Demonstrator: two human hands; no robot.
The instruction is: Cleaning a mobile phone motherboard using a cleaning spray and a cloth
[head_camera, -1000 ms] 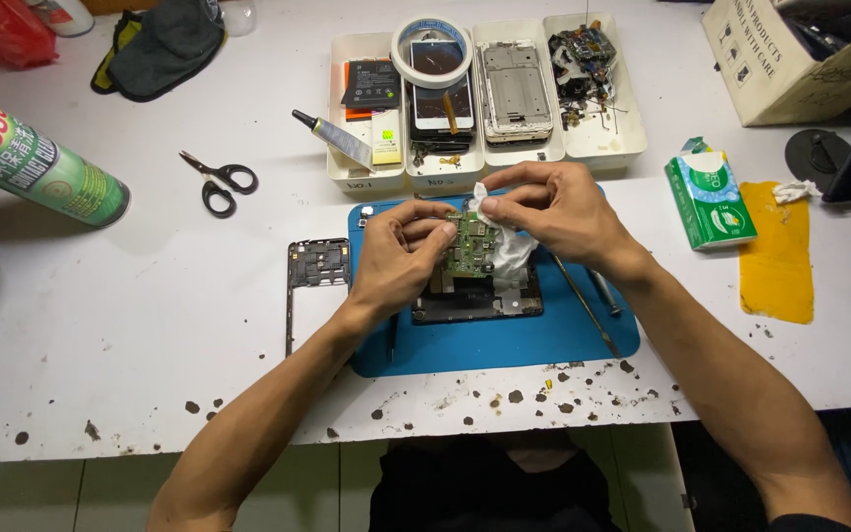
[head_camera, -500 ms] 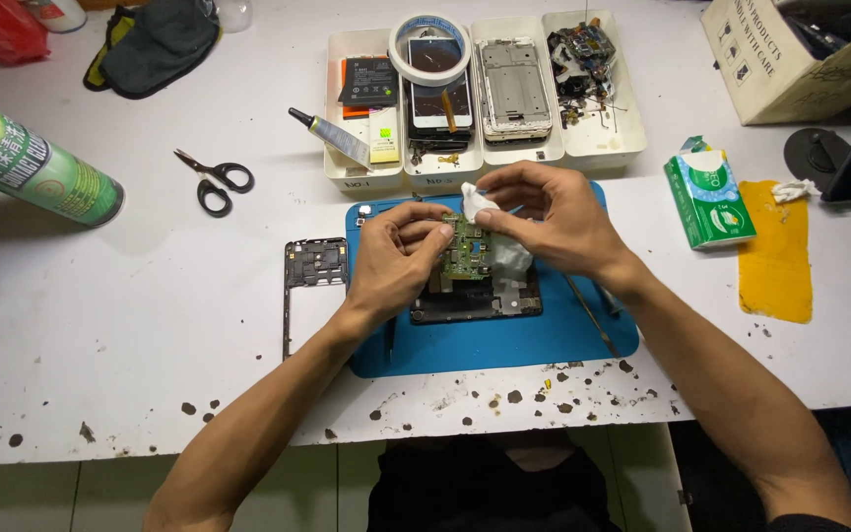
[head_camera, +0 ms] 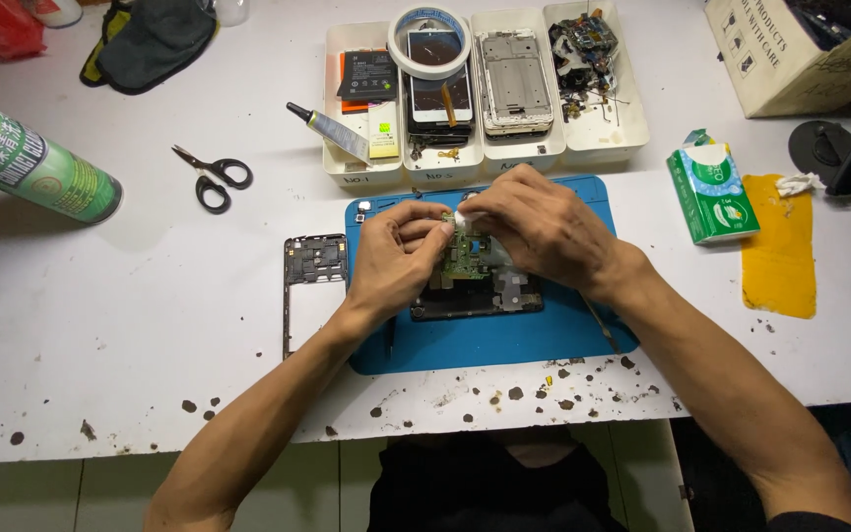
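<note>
Over a blue work mat (head_camera: 485, 340), my left hand (head_camera: 396, 258) pinches a small green circuit board (head_camera: 463, 258) by its left edge and holds it upright. My right hand (head_camera: 544, 229) presses a scrap of white tissue (head_camera: 466, 216) against the board's top. Below the board, a dark phone body (head_camera: 475, 298) lies flat on the mat. Both hands touch at the board, and the fingers hide most of it.
A phone back frame (head_camera: 313, 291) lies left of the mat. Behind it stand white trays (head_camera: 485, 153) with phone parts, a tape roll (head_camera: 430, 39) and a glue tube (head_camera: 332, 130). Scissors (head_camera: 211, 177), a green spray can (head_camera: 27, 158), a tissue pack (head_camera: 711, 192) and a yellow cloth (head_camera: 778, 246) lie around.
My right hand has slid the tissue a little to the left across the top of the board. The left hand keeps its grip in the same place.
</note>
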